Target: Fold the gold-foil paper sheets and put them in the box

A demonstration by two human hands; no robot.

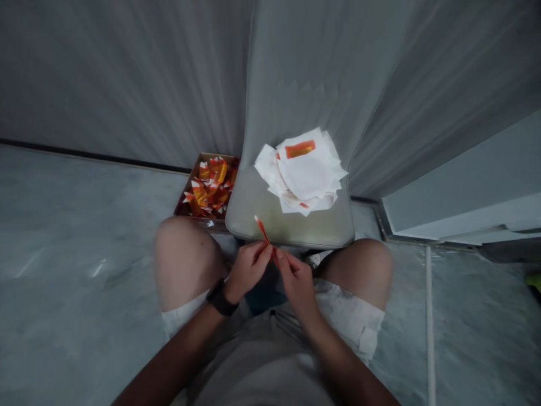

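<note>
Between my knees, my left hand (249,266) and my right hand (296,276) pinch one narrow folded strip of orange-red paper (262,230) with a white tip. It is seen nearly edge-on and points up and to the left; its lower part is hidden by my fingers. Just beyond, on the seat of a pale chair (291,230), lies a loose stack of white paper sheets (310,172). The top sheet carries an orange and yellow printed patch (300,149). Left of the chair, several folded orange, yellow and white paper pieces (211,186) fill a box.
The open cardboard box (191,179) stands on the grey floor (84,248) by my left knee. Grey curtains (127,79) hang behind the chair. At the right are a white panel (465,175) and a thin pale strip (430,316) along the floor.
</note>
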